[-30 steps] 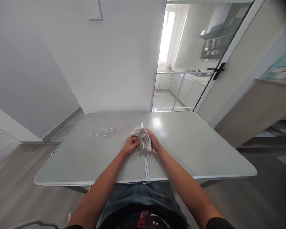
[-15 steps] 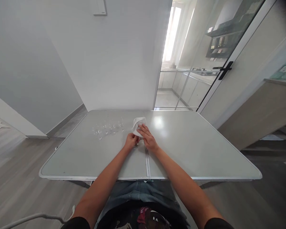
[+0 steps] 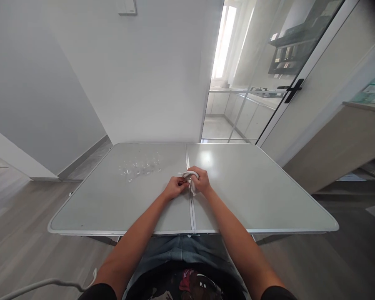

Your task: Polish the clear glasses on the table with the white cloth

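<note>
Cloth point(image 3: 193, 189) partly hidden by right hand point(image 3: 203, 180), wall switch point(image 3: 127, 6) cropped above

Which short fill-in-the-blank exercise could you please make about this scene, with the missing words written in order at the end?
1. The white cloth is gripped by the hand on the person's ____ side.
2. The group of small clear items is on the person's ____ half of the table.
3. The door handle is ____ in colour.

Missing words: right; left; black.

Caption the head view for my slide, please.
Right hand gripping a white cloth, left hand close beside it, over a pale table with transparent items at left.
</note>
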The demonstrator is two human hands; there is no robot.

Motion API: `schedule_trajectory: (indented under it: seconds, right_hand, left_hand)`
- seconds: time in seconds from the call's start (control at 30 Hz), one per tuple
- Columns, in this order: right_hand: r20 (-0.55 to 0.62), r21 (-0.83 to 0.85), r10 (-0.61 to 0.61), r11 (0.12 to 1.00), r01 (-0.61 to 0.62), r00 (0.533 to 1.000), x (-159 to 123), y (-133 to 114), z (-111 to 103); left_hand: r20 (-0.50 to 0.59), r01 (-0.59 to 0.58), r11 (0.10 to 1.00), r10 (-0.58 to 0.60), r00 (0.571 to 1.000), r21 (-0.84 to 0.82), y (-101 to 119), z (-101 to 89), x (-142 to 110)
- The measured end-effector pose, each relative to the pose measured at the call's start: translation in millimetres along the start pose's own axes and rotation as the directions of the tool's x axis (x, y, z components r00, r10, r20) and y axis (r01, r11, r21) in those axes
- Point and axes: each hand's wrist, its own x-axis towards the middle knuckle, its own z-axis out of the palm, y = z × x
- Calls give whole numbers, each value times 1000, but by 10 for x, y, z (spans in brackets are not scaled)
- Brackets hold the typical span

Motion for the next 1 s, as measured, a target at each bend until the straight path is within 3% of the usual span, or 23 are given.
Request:
schedule_trajectory:
  seconds: [0.17, 0.3, 0.43, 0.53, 0.63, 0.73, 0.8, 0.9, 1.0]
  right_hand:
    - [49, 446, 201, 872, -201, 978, 27, 3, -19]
    - [40, 723, 352, 636, -270, 935, 16, 21, 77]
    - [118, 867, 449, 389, -313, 886, 18, 59, 152]
    - [132, 897, 493, 310, -315, 860, 14, 79, 202]
    - [141, 863, 509, 357, -357, 849, -16, 88, 286]
    - [114, 748, 517, 517, -416, 849, -58, 72, 373]
    - [101, 636, 465, 649, -417, 879, -75, 38, 401]
    - [93, 459, 288, 837, -298, 953, -69, -24, 400]
    - [108, 368, 188, 905, -215, 976, -54, -57, 393]
  left_hand:
    - [1, 38, 996, -38, 999, -82, -36, -22, 3]
    - [-3, 39, 981, -40, 999, -188, -65, -44, 16]
    - [-22, 46, 949, -55, 998, -312, -78, -37, 47]
    - [-83, 13, 943, -43, 996, -331, -93, -24, 77]
    - [-233, -45, 943, -36, 972, -330, -124, -25, 109]
    - [-404, -76, 942, -66, 912, -326, -165, -45, 141]
    - [-469, -98, 949, -57, 881, -299, -183, -65, 156]
    - [-498, -126, 967, -2, 867, -223, -187, -87, 164]
    - [-443, -111, 975, 14, 896, -193, -186, -90, 156]
